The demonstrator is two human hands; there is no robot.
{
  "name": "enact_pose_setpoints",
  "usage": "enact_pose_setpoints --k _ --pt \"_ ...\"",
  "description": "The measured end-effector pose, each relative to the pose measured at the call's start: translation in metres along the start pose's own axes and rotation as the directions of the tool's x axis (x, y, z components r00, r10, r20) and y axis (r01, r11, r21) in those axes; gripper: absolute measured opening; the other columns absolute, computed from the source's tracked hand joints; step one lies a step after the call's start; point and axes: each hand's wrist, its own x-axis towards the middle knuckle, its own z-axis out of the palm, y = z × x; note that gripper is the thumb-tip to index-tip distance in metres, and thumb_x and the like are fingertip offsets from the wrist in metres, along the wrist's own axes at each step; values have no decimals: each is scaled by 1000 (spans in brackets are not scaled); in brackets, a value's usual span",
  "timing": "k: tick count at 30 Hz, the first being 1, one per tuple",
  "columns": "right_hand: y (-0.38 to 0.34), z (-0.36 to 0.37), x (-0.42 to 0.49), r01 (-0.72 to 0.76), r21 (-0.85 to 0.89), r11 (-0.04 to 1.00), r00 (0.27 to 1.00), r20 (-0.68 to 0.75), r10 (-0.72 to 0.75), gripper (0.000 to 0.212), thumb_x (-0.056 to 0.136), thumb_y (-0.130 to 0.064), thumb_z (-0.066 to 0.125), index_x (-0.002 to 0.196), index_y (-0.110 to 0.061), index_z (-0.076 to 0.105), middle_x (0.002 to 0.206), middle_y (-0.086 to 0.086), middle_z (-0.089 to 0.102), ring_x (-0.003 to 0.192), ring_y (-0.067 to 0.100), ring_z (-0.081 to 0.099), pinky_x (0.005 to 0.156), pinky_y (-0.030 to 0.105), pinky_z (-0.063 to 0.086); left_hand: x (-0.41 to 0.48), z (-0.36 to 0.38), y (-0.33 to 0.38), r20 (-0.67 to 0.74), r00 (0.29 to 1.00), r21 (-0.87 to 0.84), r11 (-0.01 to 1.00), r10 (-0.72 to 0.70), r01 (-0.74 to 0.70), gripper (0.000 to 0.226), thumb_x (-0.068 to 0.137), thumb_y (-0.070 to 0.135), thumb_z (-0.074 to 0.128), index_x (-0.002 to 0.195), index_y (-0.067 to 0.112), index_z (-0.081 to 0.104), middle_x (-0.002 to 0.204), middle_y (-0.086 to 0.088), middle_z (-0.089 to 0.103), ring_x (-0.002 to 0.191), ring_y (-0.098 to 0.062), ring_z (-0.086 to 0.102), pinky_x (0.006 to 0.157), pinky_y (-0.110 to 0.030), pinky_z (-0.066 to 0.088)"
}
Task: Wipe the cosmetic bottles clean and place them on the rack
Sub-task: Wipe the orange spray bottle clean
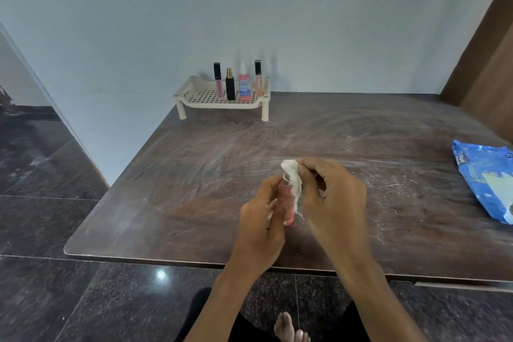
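Note:
My left hand (262, 216) grips a small pink-orange bottle (288, 203) above the middle of the dark table. My right hand (333, 194) presses a crumpled white wipe (293, 175) against the bottle's top and right side. Much of the bottle is hidden by my fingers and the wipe. At the back of the table a cream rack (194, 91) on short legs carries several upright cosmetics: a pink gloss tube with black cap (218, 80), a black bottle with gold top (229, 85), a pink spray bottle with blue label (244, 83) and a peach gloss tube (258, 78).
A blue wipes packet (488, 178) lies at the table's right edge. The dark wooden table (194, 175) shows pale smear marks. A grey wall stands behind the rack, and dark polished floor lies left and in front. My foot (290, 327) shows below the table edge.

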Motion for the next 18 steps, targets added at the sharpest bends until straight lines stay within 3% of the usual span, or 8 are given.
enact_pose_setpoints --k 3,6,10,12,15,18 --pt "14 1 -12 -119 -1 993 990 71 119 16 93 -16 60 91 -24 73 74 -17 67 75 -2 63 67 14 49 -1 -1 0 6 999 -70 996 -46 46 30 100 16 57 130 19 55 103 10 73 98 -4 71 87 -19 54" --pt "18 2 -25 -269 134 954 963 55 264 16 93 -19 61 99 -30 72 80 -20 70 79 -6 64 69 12 50 0 -6 1 -83 994 -165 985 -67 53 32 99 32 58 130 27 54 111 13 71 106 -8 69 89 -22 54" --pt "11 3 -30 -430 334 839 902 114 417 16 93 -21 62 97 -34 71 84 -19 72 80 -1 67 70 20 53 2 -7 14 -178 981 -311 950 -78 19 31 96 20 57 125 27 54 116 12 71 112 -14 69 95 -31 55" --pt "4 3 -30 -517 456 725 852 196 485 15 93 -20 63 94 -31 72 83 -13 73 78 3 68 66 20 53 2 -6 20 -215 974 -346 938 -67 -12 33 95 16 56 124 32 56 117 9 71 114 -19 69 96 -36 55" --pt "3 3 -32 -574 494 653 813 250 526 14 92 -17 64 94 -28 73 83 -5 75 81 12 70 73 28 56 5 -8 22 -268 961 -371 928 -69 -37 35 94 21 57 120 45 59 118 7 71 112 -21 69 94 -46 57" --pt "1 5 -37 -613 524 592 784 303 542 13 91 -15 65 92 -23 75 84 0 75 81 16 69 80 32 56 6 -7 23 -281 956 -415 909 -86 -41 32 94 19 56 122 35 58 117 5 71 113 -24 69 92 -46 58"
